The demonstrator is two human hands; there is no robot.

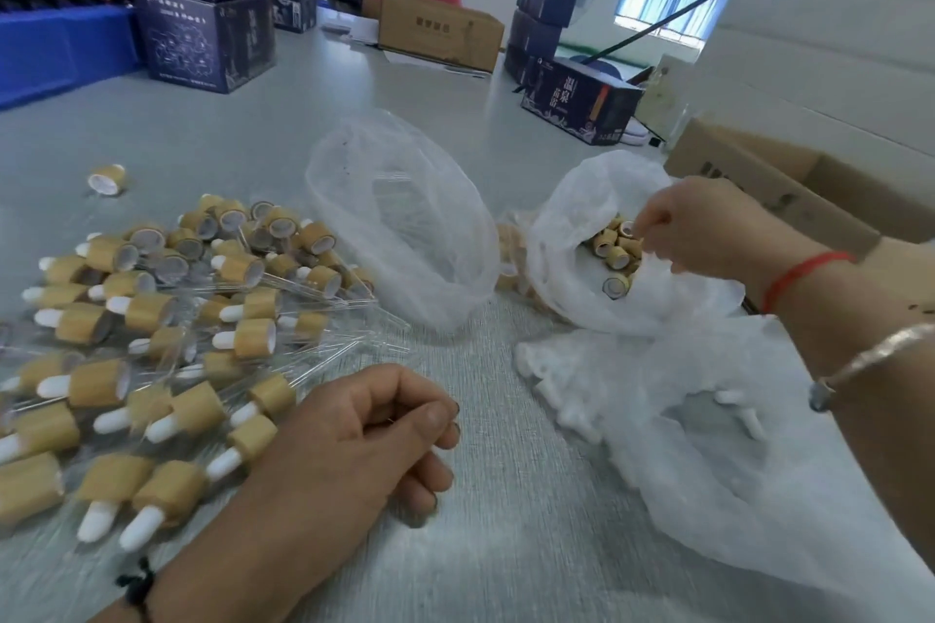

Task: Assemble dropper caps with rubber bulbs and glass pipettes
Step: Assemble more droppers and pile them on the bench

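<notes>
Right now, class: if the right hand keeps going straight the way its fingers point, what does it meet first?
The right hand points down into the open plastic bag, so it would most likely meet the loose bamboo caps heaped inside; depth is uncertain.

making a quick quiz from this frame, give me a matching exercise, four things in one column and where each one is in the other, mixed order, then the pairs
Things:
1. finished droppers
2. empty caps
3. white bulbs
4. left hand

Places:
A. in the bag the right hand reaches into
B. curled on the table, near edge
C. piled on the table, left side
D. in the nearest bag, right side

Pairs: 1-C, 2-A, 3-D, 4-B
</notes>
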